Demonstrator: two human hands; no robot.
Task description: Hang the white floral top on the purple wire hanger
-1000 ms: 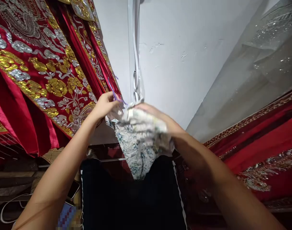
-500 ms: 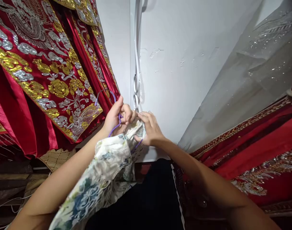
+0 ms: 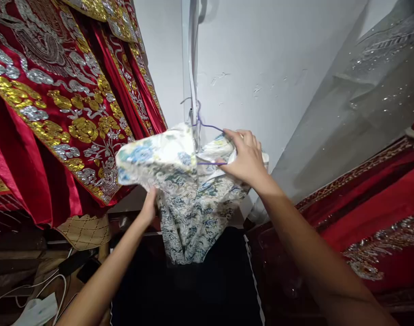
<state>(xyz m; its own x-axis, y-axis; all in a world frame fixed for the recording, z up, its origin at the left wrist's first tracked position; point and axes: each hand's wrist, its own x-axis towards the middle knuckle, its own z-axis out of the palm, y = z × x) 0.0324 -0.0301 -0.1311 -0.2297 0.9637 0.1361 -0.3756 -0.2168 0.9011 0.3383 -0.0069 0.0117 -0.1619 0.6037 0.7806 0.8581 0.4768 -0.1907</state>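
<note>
Held up against the white wall [image 3: 261, 59]: a floral garment [image 3: 190, 199] on a purple hanger [image 3: 207, 129]; soft, light, floppy, probably best gripped at the shoulder over the wire. Right hand [image 3: 246, 158] pinching fabric and hanger; left hand [image 3: 149, 206] gripping the cloth from below, fingers hidden. Half a second ago bunched low between both hands; now raised and spread beside the red embroidered robe [image 3: 57, 113].

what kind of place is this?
Likely a costume or garment storeroom, perhaps a rental or tailoring shop. Red embroidered robes hang at left, a sequined grey gown at right, and the right hand holds a floral garment on a purple hanger.
</note>
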